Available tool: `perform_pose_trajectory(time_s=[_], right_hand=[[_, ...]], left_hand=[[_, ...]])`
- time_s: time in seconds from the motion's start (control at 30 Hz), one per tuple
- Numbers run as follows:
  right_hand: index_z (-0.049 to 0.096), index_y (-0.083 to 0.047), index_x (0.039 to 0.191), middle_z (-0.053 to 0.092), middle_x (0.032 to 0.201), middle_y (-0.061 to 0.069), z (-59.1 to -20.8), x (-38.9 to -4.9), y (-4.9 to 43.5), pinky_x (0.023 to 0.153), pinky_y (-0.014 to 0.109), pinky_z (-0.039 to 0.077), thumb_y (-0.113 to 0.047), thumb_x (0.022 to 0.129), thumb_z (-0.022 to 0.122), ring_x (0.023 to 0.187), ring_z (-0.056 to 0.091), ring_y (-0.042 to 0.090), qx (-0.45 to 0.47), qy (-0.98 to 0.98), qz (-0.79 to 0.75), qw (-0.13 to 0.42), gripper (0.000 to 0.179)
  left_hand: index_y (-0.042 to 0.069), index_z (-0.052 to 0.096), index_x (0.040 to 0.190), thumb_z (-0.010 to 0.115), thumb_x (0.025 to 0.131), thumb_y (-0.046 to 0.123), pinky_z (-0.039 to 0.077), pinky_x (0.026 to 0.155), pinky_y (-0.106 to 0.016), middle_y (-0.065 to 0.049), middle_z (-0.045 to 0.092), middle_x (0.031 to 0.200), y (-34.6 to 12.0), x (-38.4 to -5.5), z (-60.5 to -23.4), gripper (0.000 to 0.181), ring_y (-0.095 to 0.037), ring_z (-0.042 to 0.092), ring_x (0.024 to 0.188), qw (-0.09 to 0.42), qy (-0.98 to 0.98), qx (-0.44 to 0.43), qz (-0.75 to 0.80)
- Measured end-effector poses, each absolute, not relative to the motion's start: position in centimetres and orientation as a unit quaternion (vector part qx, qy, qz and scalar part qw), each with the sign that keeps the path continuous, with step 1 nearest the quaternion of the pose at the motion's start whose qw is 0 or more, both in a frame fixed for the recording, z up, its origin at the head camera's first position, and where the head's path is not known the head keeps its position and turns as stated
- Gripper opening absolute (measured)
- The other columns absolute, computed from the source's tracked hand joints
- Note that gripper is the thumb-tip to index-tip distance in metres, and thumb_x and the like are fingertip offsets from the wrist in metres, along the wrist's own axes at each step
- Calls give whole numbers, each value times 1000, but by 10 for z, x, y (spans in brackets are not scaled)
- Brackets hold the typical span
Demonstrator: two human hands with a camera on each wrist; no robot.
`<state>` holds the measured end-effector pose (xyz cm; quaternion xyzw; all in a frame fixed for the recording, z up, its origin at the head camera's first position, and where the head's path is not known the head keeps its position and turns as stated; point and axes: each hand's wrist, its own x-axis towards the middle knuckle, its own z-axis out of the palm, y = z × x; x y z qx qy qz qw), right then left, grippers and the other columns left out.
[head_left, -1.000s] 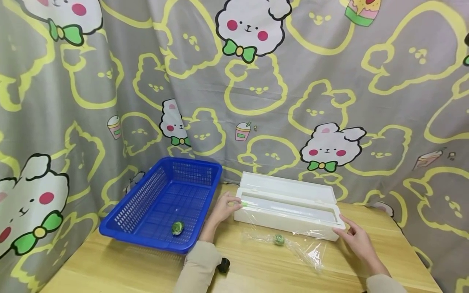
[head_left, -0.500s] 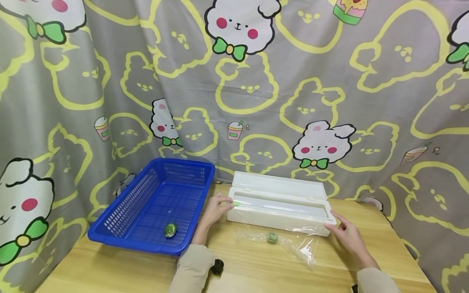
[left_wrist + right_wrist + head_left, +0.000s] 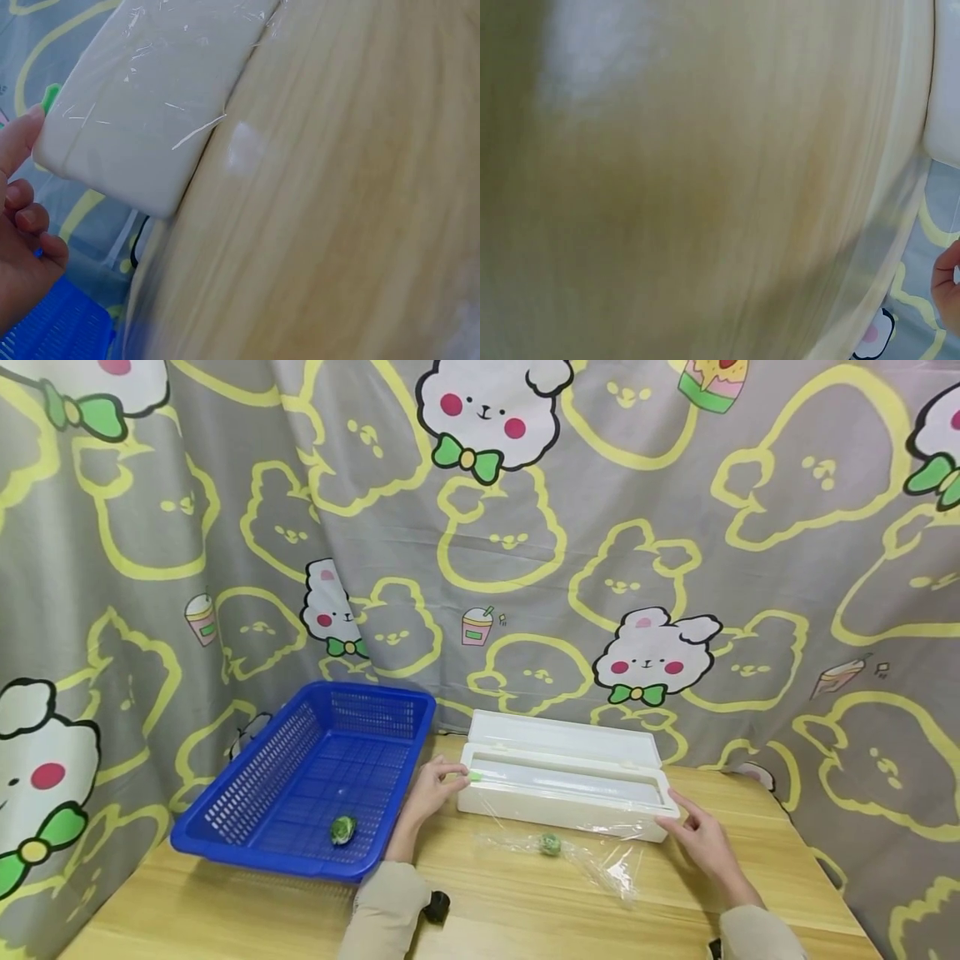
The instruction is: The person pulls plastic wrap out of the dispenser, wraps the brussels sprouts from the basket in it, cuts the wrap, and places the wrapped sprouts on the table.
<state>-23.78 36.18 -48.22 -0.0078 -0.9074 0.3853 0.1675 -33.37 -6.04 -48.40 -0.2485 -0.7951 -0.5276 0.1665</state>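
Observation:
A white cling film dispenser (image 3: 570, 814) stands on the table with its lid (image 3: 562, 735) raised and a roll of film (image 3: 570, 783) inside. Clear film (image 3: 600, 860) hangs over its front onto the table, around a small green Brussels sprout (image 3: 550, 844). At the dispenser's left end, my left hand (image 3: 429, 792) pinches the green slider (image 3: 51, 97) with its fingertips; the remaining fingers are loosely curled. My right hand (image 3: 705, 842) grips the right end, thumb in front and fingers at the side. In the right wrist view only part of that hand (image 3: 949, 289) shows.
Left of the dispenser sits a blue plastic basket (image 3: 262, 860) with one Brussels sprout (image 3: 342, 831) in it. A patterned curtain (image 3: 525, 560) hangs right behind the wooden table (image 3: 525, 918).
The head view has turned slightly to the right, so everything appears shifted left. Both hands keep their places at the two ends of the dispenser.

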Motion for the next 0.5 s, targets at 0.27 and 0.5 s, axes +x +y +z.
perform_pose_trajectory(time_s=[0.27,0.5], right_hand=[[47,-1,130,37,57,-3,-483,-239,359,43,24,32,-24,83,67,48,33,4,-14,-908,387,157,56],[48,0,129,38,57,-2,-480,-238,364,43,24,31,-22,83,67,47,32,3,-8,-904,395,165,55]], left_hand=[[-2,71,83,72,73,1,28,56,-20,-4,43,64,-63,-333,-484,11,-13,33,61,143,-795,-217,-548],[-13,65,81,66,73,-8,28,54,-20,-20,41,64,-61,-318,-467,9,-17,32,58,167,-778,-220,-564]])
